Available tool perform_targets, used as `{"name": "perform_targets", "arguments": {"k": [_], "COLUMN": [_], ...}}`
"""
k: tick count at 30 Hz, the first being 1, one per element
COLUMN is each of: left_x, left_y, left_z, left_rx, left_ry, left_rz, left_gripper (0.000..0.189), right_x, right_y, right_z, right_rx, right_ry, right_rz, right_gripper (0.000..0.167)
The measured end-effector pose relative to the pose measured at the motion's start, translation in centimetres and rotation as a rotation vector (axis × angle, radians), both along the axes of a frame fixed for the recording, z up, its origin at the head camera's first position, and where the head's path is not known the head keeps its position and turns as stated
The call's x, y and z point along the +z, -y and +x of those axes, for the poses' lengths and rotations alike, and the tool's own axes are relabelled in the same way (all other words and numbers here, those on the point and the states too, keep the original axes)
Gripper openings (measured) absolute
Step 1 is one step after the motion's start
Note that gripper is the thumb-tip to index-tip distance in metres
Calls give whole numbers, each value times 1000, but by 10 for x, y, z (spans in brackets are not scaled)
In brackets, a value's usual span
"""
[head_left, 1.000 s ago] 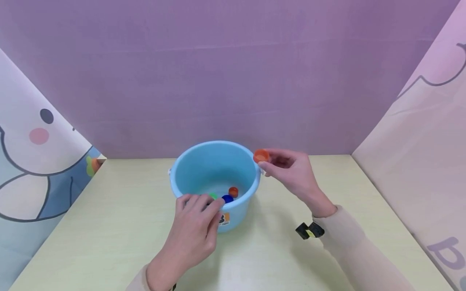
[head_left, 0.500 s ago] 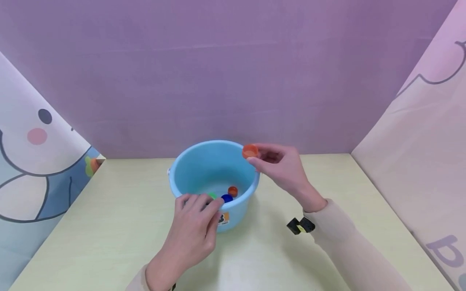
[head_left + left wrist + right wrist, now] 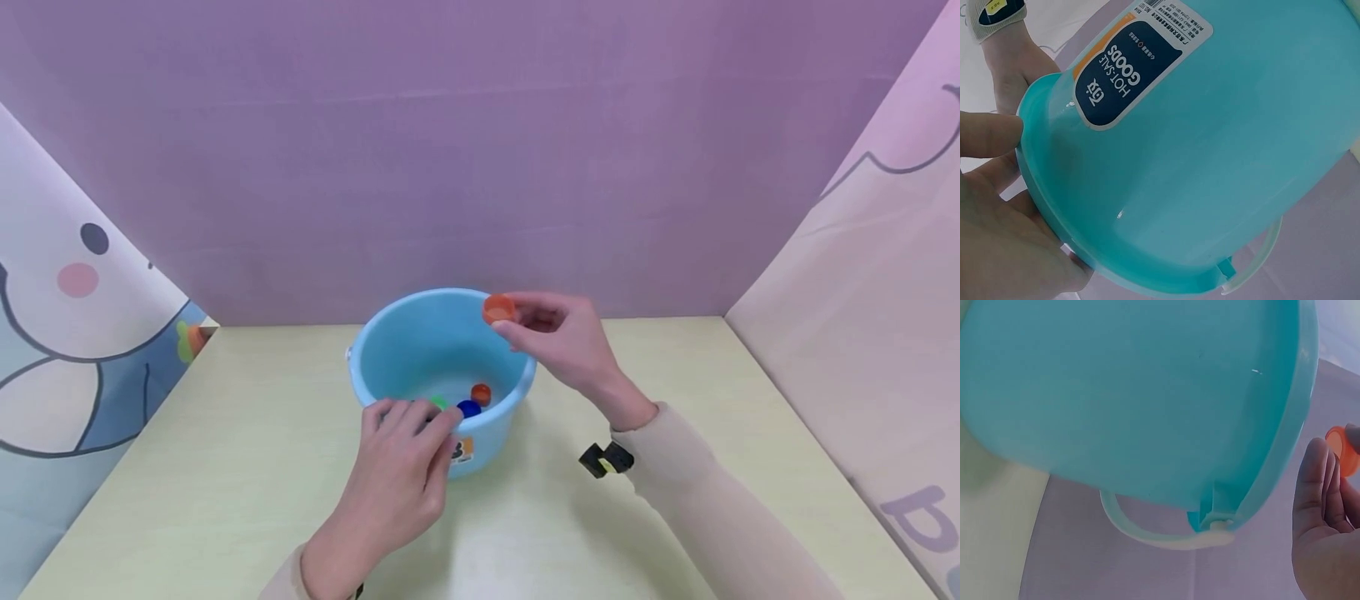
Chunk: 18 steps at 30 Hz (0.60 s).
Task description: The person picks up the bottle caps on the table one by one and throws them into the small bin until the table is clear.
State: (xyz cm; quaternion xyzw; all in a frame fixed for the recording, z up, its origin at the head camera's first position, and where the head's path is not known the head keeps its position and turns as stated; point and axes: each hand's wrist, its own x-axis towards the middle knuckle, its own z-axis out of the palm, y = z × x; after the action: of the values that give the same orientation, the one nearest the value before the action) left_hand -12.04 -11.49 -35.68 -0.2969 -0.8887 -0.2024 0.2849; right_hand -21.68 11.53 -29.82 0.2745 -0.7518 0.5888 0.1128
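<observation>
A light-blue bucket (image 3: 442, 329) stands upright on the table. My left hand (image 3: 401, 483) grips its near rim, fingers curled over the edge, thumb on the outer wall, as the left wrist view also shows. Between thumb and fingertips my right hand (image 3: 573, 346) pinches an orange bottle cap (image 3: 499, 309), raised at the bucket's far right rim. In the right wrist view this orange cap (image 3: 1346, 453) shows partly behind the fingertips, beside the rim. Down inside the bucket lie another orange cap (image 3: 481, 394), a dark blue one (image 3: 469, 408) and something green (image 3: 439, 403), partly hidden by my left hand.
The bucket's white handle (image 3: 1166, 540) hangs down along its far side. A label (image 3: 1125, 75) is stuck on the near wall. A pale yellow table (image 3: 225, 467) lies below, with a purple cloth backdrop (image 3: 480, 167) behind and printed panels (image 3: 90, 333) at the sides.
My right hand has carried the orange cap leftward and slightly up, from the right of the bucket to over its far right rim. My left hand has stayed on the near rim.
</observation>
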Motion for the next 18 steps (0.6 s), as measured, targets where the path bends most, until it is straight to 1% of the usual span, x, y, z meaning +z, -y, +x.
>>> {"name": "perform_targets", "arguments": {"k": [9,18], "left_x": [0,1], "left_y": [1,0], "left_z": [0,1], "left_rx": [1,7], "left_ry": [2,14], "left_rz": [-2,-3], "left_gripper": [23,25], "right_x": [-1,-5], "right_y": [10,12], "right_z": [-3,-6], "right_rx": [-5,-18], "right_ry": [6,6], "right_rz": [19,51], "right_gripper": [29,34]}}
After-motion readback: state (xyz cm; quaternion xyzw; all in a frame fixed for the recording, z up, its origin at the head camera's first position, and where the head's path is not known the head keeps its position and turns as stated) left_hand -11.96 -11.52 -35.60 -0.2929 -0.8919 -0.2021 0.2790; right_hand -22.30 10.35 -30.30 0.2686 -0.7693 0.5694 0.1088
